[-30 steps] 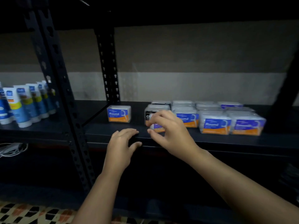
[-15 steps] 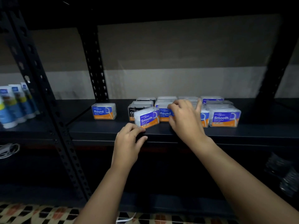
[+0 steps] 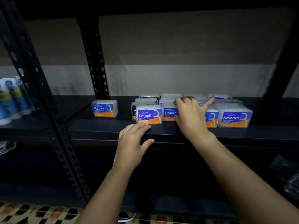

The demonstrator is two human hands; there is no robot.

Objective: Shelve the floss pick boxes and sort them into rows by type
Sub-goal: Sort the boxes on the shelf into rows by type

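A dim grey wall stands behind a black metal shelf [image 3: 103,126] with perforated uprights [image 3: 95,62]. In the head view, floss pick boxes sit on this shelf. One Round box [image 3: 104,108] stands alone to the left, well apart from the cluster. The cluster's front row shows five boxes: a black-labelled box [image 3: 134,110] mostly hidden behind a Smooth box [image 3: 149,115] set a little forward, a second Round box [image 3: 169,113], a box [image 3: 212,118] whose label the hand covers, and a second Smooth box [image 3: 235,118] at the right end. Behind them lie further rows of boxes [image 3: 171,96]; their number and types cannot be told.

The left hand [image 3: 132,143] rests on the shelf's front edge, fingers loosely bent and holding nothing, fingertips just before the forward Smooth box. The right hand [image 3: 191,115] reaches over the cluster's middle, index finger stretched out to the rear right, the other fingers curled over box tops; whether it grips one cannot be told.

Three tubes [image 3: 11,97], blurred, stand on the neighbouring shelf at far left. A patterned floor [image 3: 32,212] shows below.
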